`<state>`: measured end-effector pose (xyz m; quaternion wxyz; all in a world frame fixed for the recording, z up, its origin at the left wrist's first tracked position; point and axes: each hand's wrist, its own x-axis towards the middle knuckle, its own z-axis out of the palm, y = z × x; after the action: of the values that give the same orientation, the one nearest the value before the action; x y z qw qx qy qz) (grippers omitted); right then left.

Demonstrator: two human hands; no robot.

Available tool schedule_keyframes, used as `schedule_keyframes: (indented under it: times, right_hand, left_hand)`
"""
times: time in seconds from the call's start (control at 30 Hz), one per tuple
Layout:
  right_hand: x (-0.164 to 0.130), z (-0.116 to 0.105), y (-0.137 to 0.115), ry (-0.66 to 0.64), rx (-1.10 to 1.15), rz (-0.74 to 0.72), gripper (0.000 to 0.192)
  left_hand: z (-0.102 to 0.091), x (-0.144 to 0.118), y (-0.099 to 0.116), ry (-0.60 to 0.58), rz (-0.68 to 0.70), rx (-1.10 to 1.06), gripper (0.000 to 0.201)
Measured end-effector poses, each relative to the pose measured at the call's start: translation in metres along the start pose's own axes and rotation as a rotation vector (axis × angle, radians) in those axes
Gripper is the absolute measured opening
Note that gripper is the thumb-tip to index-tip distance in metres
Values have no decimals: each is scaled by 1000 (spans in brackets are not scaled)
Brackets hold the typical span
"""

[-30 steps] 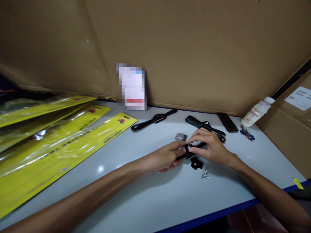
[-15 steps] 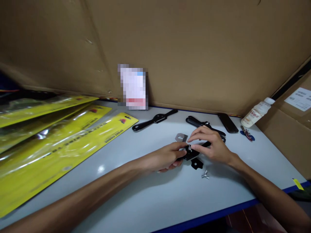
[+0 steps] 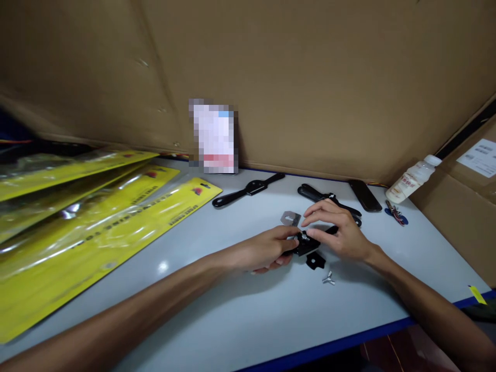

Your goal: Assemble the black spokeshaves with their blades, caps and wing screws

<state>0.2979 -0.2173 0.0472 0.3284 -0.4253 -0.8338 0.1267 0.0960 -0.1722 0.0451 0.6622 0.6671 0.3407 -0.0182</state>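
My left hand [image 3: 267, 248] grips a black metal spokeshave [image 3: 308, 245] by its near end, thumb on top and fingers curled below. At its middle, a small silver screw [image 3: 305, 235] stands up. My right hand [image 3: 341, 232] hovers over that screw, its thumb and fingers apart; the thumb tip is close to it, and contact is hard to make out. Just behind lies a silver slotted blade [image 3: 290, 218]. In front of the spokeshave rest a black shaped plate [image 3: 315, 260] and a silver wing-shaped screw [image 3: 329, 279].
Another black spokeshave [image 3: 250, 190] lies at the back, and a further black tool [image 3: 312, 193] lies behind my right hand. A phone [image 3: 365, 195], keys [image 3: 396, 212] and a bottle [image 3: 413, 181] are at right. Yellow blister packs [image 3: 116, 243] cover the left. Cardboard [image 3: 310, 93] walls the back.
The view has shifted slightly. My right thumb has moved a little away from the small silver screw, while my left hand keeps its hold on the spokeshave.
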Motion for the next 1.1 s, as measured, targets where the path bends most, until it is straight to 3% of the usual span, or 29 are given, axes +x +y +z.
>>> schedule_keyframes:
  times: [0.13, 0.23, 0.37, 0.5, 0.67, 0.83, 1.1]
  right_hand:
    - [-1, -5, 4, -96, -41, -88, 14]
    - [-3, 1, 5, -79, -103, -94, 3]
    - [-5, 10, 1, -14, -131, -54, 19]
    - [-5, 13, -1, -10, -57, -86, 17]
    - [-5, 7, 5, 60, -172, -98, 20]
    - [-5, 5, -1, -9, -93, -126, 23]
    - [-5, 3, 0, -11, -142, -123, 19]
  left_hand:
    - [-1, 1, -1, -9, -16, -14, 32]
    - [-1, 2, -3, -12, -9, -14, 35]
    - [-1, 2, -4, -6, -6, -9, 33]
    - [-2, 1, -4, -20, 16, -6, 36]
    - [-2, 1, -4, -23, 10, -25, 33]
    - [-2, 1, -5, -18, -17, -41, 32]
    - [-4, 1, -5, -22, -7, -31, 40]
